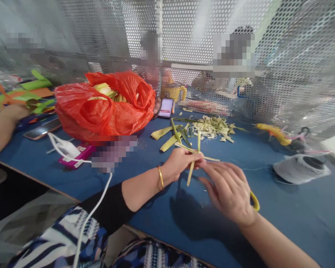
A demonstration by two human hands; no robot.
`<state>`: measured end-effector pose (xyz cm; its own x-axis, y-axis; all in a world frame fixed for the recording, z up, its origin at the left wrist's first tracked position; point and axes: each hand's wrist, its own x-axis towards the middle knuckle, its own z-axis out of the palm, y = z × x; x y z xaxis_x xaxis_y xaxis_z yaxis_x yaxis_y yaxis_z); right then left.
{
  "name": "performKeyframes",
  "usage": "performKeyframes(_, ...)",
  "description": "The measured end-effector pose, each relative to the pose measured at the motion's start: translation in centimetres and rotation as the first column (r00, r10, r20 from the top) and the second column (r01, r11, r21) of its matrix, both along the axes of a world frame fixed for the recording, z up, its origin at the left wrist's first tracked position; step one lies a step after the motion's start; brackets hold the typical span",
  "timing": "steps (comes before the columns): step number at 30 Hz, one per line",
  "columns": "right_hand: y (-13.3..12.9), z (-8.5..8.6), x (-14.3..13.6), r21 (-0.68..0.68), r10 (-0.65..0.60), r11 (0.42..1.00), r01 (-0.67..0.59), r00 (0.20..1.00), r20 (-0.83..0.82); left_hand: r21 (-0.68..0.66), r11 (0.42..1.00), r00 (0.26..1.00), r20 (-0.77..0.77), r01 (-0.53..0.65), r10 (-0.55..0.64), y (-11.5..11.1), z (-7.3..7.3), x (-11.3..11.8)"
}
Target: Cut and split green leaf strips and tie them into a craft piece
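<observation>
While I watched, the left hand (181, 163) pinched the crossed leaf strips (199, 141) over the blue table (296, 212). The right hand (229, 190) had its fingertips at the crossing too — I couldn't tell if they gripped. Pressing the crossing flat and pulling softly seemed best, so nothing split. Scraps (212, 128) lay just past it, but bare table stretched right — up to the thread cone (292, 169).

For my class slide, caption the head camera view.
Left hand pinching crossed yellowish strips, right hand close beside it, above a blue table with scraps and a red bag.
</observation>
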<state>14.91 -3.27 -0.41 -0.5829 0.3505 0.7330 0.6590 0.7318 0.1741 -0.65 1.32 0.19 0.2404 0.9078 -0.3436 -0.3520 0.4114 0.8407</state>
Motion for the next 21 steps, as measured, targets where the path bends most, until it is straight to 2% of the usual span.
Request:
performKeyframes(3, 0.7, -0.1, 0.7, -0.111, -0.281, 0.956, 0.27, 0.954, -0.102, -0.047, 0.999, 1.0, -0.002, 0.025, -0.025, 0.2, 0.4, -0.4)
performKeyframes(5, 1.3, -0.3, 0.9, -0.239, -0.332, 0.922, 0.306, 0.94, -0.081, -0.082, 0.996, 0.999, -0.002, 0.044, -0.045, 0.2, 0.6, -0.4)
performKeyframes(8, 2.0, -0.8, 1.1, -0.356, -0.297, 0.895, 0.267, 0.954, -0.033, -0.085, 0.994, 0.995, -0.053, 0.074, -0.078, 0.0, 0.5, -0.3)
performKeyframes(14, 1.9, -0.8, 1.2, -0.373, -0.233, 0.903, 0.213, 0.972, -0.011, 0.036, 0.997, 0.969, -0.238, 0.07, -0.059, -0.2, -0.2, 0.1)
performKeyframes(17, 1.9, -0.2, 1.4, -0.429, -0.23, 0.886, 0.174, 0.97, -0.082, 0.082, 0.994, 0.959, -0.281, 0.07, -0.044, 0.1, -0.3, 0.1)
performKeyframes(19, 2.1, 0.3, 1.6, -0.538, -0.232, 0.835, 0.116, 0.961, -0.154, 0.104, 0.99, 0.956, -0.287, 0.092, -0.058, 0.3, -0.3, -0.1)
performKeyframes(21, 2.3, 0.8, 1.8, -0.707, -0.278, 0.706, 0.04, 0.934, -0.226, 0.108, 0.985, 0.955, -0.281, 0.131, -0.096, 0.4, -0.3, -0.3)
